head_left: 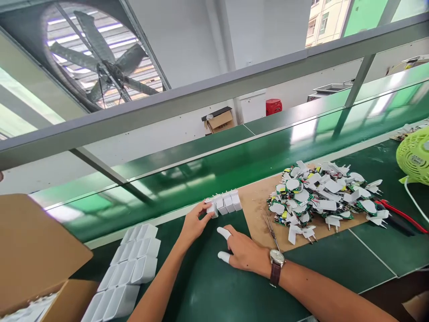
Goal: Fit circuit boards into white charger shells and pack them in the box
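Observation:
My left hand [196, 221] reaches forward and its fingertips pinch the left end of a short row of white charger housings [225, 202] standing at the bench's far edge. My right hand [241, 249] rests on the green mat just behind that row, fingers loosely spread, with white finger cots on two fingertips and a wristwatch [276, 259] on the wrist; it holds nothing. A pile of white plug covers and green circuit boards [323, 197] lies on a brown cardboard sheet [256, 203] to the right. Tweezers [271, 230] lie on that sheet near my right hand.
Stacked rows of white housings [129, 273] lie at the left beside an open cardboard box [36, 264]. A green conveyor belt [234, 167] runs behind the bench. A lime desk fan [415, 154] and red-handled pliers [400, 214] sit at the right.

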A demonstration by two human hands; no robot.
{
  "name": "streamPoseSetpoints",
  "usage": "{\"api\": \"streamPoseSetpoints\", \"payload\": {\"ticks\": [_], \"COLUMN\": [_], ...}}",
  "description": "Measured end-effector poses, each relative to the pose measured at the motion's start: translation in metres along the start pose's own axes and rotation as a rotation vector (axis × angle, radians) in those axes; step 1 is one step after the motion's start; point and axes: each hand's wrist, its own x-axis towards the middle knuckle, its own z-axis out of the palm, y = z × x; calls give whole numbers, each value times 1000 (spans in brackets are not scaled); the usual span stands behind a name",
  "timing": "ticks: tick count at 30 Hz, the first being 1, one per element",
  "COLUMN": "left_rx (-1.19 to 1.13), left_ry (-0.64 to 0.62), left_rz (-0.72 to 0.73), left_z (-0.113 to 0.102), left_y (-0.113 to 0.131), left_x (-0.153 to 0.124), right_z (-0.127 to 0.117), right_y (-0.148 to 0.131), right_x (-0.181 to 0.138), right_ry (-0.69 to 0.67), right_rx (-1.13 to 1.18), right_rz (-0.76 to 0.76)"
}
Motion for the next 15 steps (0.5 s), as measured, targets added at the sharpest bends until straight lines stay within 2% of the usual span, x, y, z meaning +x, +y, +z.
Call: {"api": "streamPoseSetpoints", "payload": {"ticks": [2,5,8,11,15], "left_rx": [-16,-36,-28,58,238], "left_ry": [-5,4,36,165,482], "left_rz": [12,18,16,24,-29], "left_z": [7,17,10,-31,-126], "left_y": [0,4,13,26,39], "left_x": [6,-3,-24,-48,-87], "right_z": [-1,2,10,19,27], "right_y": [0,4,13,25,33], "right_x": [-1,0,0,2,4], "right_ry": [-7,1,46,110,149], "right_rx": [0,-9,-21,-21,-48], "right_rz": [-13,-60,-138,-243,-338]}}
